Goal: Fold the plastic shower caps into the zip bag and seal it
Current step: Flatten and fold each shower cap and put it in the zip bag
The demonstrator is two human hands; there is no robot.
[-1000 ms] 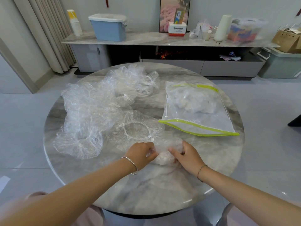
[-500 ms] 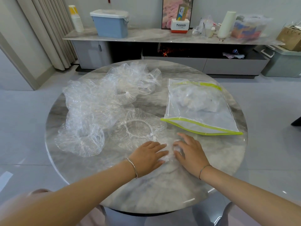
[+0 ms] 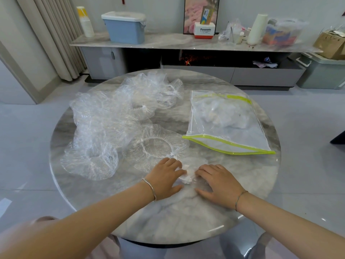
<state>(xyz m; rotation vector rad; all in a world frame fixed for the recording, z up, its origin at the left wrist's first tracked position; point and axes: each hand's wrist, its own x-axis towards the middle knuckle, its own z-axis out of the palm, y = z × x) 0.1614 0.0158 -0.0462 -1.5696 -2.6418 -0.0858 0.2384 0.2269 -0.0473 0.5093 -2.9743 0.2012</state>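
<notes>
A folded clear shower cap [image 3: 188,177] lies flattened on the round marble table [image 3: 168,217] near its front. My left hand [image 3: 164,177] and my right hand [image 3: 219,183] press flat on it from either side, fingers straight. A clear zip bag [image 3: 226,126] with a yellow-green zip strip lies at the right, its mouth towards me and slightly open, with crumpled caps inside. Several loose clear caps [image 3: 112,126] are heaped on the left, and one more cap [image 3: 156,144] lies open just beyond my left hand.
A long low marble-topped cabinet [image 3: 177,42] stands behind the table with a blue lidded bin [image 3: 124,28], stacked cups and boxes on it. Curtains [image 3: 54,34] hang at the left. A grey storage box [image 3: 323,71] sits on the floor at the right.
Both hands went from pinching the bunched cap to lying flat on it, pressing it down. They have since spread slightly apart.
</notes>
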